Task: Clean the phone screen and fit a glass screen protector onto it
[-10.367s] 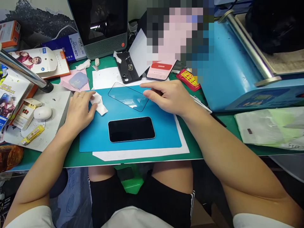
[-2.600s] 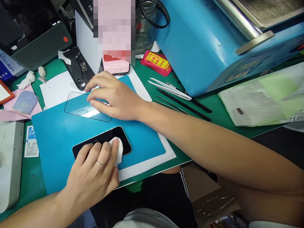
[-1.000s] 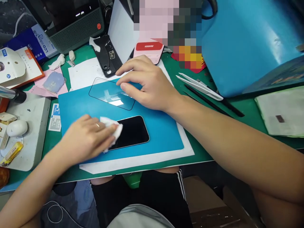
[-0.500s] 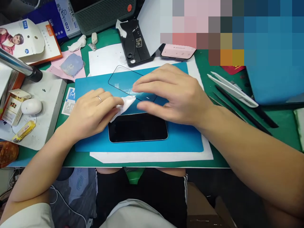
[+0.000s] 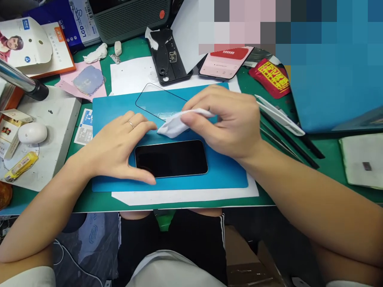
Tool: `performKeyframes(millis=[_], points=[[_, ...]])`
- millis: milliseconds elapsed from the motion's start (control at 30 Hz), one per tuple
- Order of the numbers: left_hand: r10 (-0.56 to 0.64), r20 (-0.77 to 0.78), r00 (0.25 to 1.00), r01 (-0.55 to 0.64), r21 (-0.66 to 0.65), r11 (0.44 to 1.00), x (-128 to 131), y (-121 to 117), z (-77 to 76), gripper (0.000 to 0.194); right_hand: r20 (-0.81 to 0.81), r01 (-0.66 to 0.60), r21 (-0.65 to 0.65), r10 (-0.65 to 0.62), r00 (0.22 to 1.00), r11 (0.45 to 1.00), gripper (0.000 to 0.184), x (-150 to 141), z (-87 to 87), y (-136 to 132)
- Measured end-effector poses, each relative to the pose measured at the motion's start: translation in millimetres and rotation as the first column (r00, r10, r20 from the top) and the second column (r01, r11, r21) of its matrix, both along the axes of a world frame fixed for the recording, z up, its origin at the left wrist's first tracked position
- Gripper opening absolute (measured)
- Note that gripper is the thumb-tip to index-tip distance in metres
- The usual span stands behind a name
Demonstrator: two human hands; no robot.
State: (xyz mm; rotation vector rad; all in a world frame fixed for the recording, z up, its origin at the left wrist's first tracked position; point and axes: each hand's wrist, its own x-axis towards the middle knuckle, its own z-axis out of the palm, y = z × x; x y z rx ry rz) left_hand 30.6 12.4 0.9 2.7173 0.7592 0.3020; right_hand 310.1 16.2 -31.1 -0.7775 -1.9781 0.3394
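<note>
A smartphone (image 5: 172, 159) with a dark screen lies flat on the blue mat (image 5: 224, 175). My left hand (image 5: 124, 143) spreads around the phone's left end, thumb and fingers apart, with nothing in them. In my right hand (image 5: 227, 123) a crumpled white wipe (image 5: 175, 125) is pinched between thumb and fingers, just above the phone's far edge. Behind the phone, a clear screen protector (image 5: 151, 99) with a thin black border rests on the mat, its right part hidden by my right hand and the wipe.
At the back lie a black phone case (image 5: 179, 71) and a lit phone (image 5: 224, 65). White tweezers (image 5: 281, 115) and dark tools are to the right, near a red packet (image 5: 271, 79). On the left stands a white box (image 5: 60, 131) with an earbud case (image 5: 32, 132) on it.
The white wipe has passed from my left hand into my right. My left hand has opened and spread over the phone's left end. The view has shifted slightly right.
</note>
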Motion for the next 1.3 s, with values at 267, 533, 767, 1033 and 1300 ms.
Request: performKeyframes(millis=[267,533,767,1033,1300], points=[[0.007,-0.349,0.937,0.014,0.060,0.998,6.7,-12.7,13.5,0.067,-0.041,0.083,0.052,-0.080,0.996,0.995,0.027,7.8,-7.2,10.9],[0.027,-0.219,0.975,-0.022,0.027,0.999,-1.0,1.9,3.9,0.064,0.182,-0.149,0.149,0.121,0.976,0.978,0.009,2.9,7.8,-8.2],[0.021,-0.137,0.990,-0.023,-0.016,1.000,-3.6,7.5,-2.3,0.064,0.347,-0.420,-0.040,0.407,0.845,0.907,0.018,14.2,2.2,-7.5],[0.027,-0.167,0.986,-0.032,-0.026,0.999,-2.1,8.3,-1.3,0.073,0.429,-0.505,-0.165,0.522,0.737,0.847,0.022,33.3,11.6,-10.4],[0.031,-0.196,0.980,-0.034,-0.012,0.999,-0.1,11.4,0.7,0.067,0.355,-0.516,-0.162,0.538,0.765,0.841,0.022,34.2,9.4,-8.5]])
